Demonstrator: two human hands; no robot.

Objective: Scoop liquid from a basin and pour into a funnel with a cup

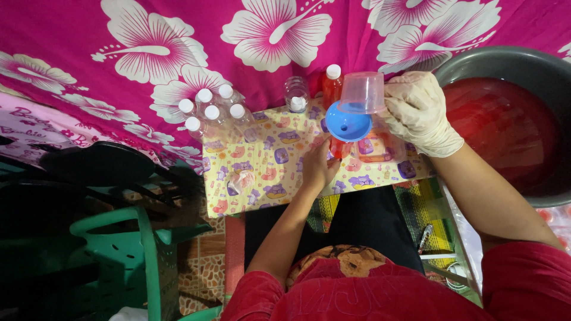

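Note:
My left hand [319,166], bare, is wrapped around a small bottle [339,147] holding red liquid, on a yellow patterned board [262,172]. A blue funnel [347,122] sits in the bottle's mouth. My right hand [419,113], in a pale glove, tips a clear plastic cup [361,93] over the funnel. Behind the funnel stands a filled red bottle with a white cap [332,83]. One clear empty bottle [296,94] stands next to it, and several more capped empty bottles [211,116] cluster at the board's far left.
A large dark basin [523,65] of red liquid sits at the right. A pink flowered cloth [178,41] covers the background. A green plastic chair [131,249] stands at lower left. A crumpled clear wrapper [241,181] lies on the board.

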